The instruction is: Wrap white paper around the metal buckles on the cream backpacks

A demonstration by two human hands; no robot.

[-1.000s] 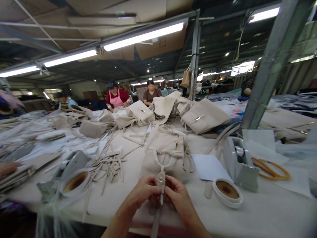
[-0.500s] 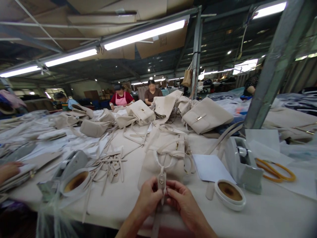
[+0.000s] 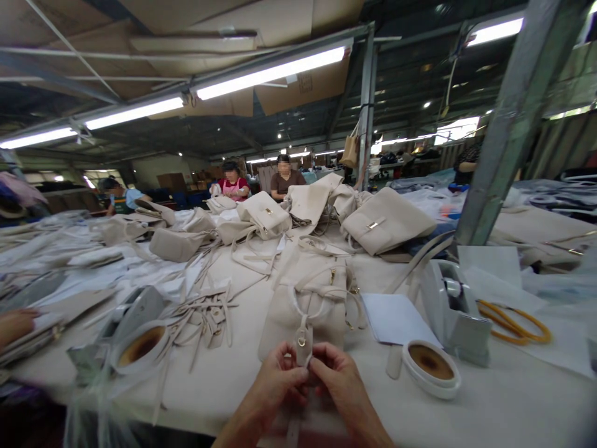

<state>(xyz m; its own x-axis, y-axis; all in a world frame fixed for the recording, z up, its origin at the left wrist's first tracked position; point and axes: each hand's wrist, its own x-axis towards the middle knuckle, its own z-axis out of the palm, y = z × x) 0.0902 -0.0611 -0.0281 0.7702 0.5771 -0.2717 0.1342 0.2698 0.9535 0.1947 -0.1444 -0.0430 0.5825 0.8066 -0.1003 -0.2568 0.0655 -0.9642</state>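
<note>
A beige handbag (image 3: 285, 317) lies on the table in front of me, its rounded handle towards me. A beige leather tab (image 3: 303, 351) with a small gold buckle hangs from the handle. My left hand (image 3: 280, 379) pinches the tab's left edge between thumb and fingers. From the other side my right hand (image 3: 336, 373) pinches the tab's lower right edge, the two thumbs nearly meeting. Below the hands a narrow beige strap (image 3: 292, 430) hangs over the table edge; how it joins the tab is hidden by my fingers.
Loose straps (image 3: 209, 317) and a tape dispenser (image 3: 133, 314) lie left. On the right are white paper (image 3: 398, 318), a brown-filled dish (image 3: 431, 367), another dispenser (image 3: 457, 317) and orange-handled scissors (image 3: 513, 323). Bags (image 3: 389, 221) pile up behind. A co-worker's hand (image 3: 16, 326) shows far left.
My hands have come closer together around the tab's lower end. The strap piece that stuck out below the tab between my fingers is now hidden.
</note>
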